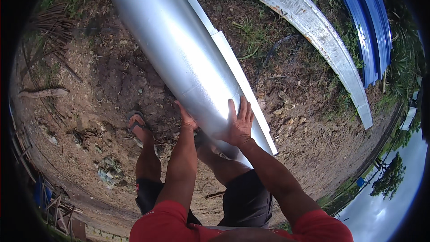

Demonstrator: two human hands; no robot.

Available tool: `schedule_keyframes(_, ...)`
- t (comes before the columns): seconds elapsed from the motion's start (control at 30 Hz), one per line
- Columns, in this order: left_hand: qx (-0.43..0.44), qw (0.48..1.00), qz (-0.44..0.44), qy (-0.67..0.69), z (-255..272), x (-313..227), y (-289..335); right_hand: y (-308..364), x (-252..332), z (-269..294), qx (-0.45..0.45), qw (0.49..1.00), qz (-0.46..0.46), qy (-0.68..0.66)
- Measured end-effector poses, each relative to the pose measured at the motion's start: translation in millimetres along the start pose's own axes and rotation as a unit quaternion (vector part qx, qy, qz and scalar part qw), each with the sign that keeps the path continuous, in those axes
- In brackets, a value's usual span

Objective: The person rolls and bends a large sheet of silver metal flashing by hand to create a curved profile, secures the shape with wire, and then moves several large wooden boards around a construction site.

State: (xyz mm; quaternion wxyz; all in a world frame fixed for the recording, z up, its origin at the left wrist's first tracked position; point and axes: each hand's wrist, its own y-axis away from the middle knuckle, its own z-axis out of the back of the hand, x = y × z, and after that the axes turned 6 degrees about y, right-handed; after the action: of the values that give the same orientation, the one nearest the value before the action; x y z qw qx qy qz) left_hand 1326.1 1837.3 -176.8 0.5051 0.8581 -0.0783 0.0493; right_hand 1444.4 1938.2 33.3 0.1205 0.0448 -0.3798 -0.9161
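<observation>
A long, curved silver metal sheet (179,40) runs slantwise from the upper left down to my legs. Along its right side is a pale, narrow folded edge (239,69). My left hand (187,117) is at the sheet's left edge, its fingers partly hidden by the metal. On the sheet's upper face, close to the folded edge, my right hand (239,124) lies with its fingers spread. The near end of the sheet passes between my arms, by my right thigh.
Bare, stony soil (103,121) lies around my sandalled left foot (139,125). To the right are a weathered, pale metal strip (313,22) and blue metal panels (365,22) in the grass. A stick (44,92) and dry fronds (51,22) lie at left. A pale stone (107,175) sits near my left leg.
</observation>
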Motion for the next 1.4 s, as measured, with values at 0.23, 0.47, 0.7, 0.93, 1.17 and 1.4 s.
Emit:
schedule_keyframes(0.23, 0.045, 0.998, 0.027, 0.033, 16.7, 13.7, 0.2, 12.7, 11.5, -7.3, -0.019, 1.0, -0.013, 0.021)
schedule_keyframes(0.47, 0.376, 0.895, 0.091, 0.222, 97.8, -8.8, 11.5, 4.3, 20.9, 0.6, -0.035, 0.999, 0.028, -0.013)
schedule_keyframes(0.7, -0.035, 0.904, -0.019, -0.427, -68.5, 11.4, 89.2, -29.1, -58.6, 36.1, 0.03, 0.999, 0.034, -0.013)
schedule_keyframes(0.93, -0.09, 0.859, -0.128, -0.487, -66.4, 20.8, 93.5, -31.8, -54.8, 22.4, 0.007, 0.996, 0.083, -0.008)
schedule_keyframes(1.17, -0.232, 0.852, -0.149, -0.444, 28.7, 42.6, 67.7, -42.2, -80.7, 13.4, -0.037, 0.984, 0.169, -0.049)
schedule_keyframes(1.4, -0.126, 0.729, -0.185, -0.647, 57.6, 122.1, 47.7, -52.2, -97.8, 5.9, -0.05, 0.966, 0.242, -0.072)
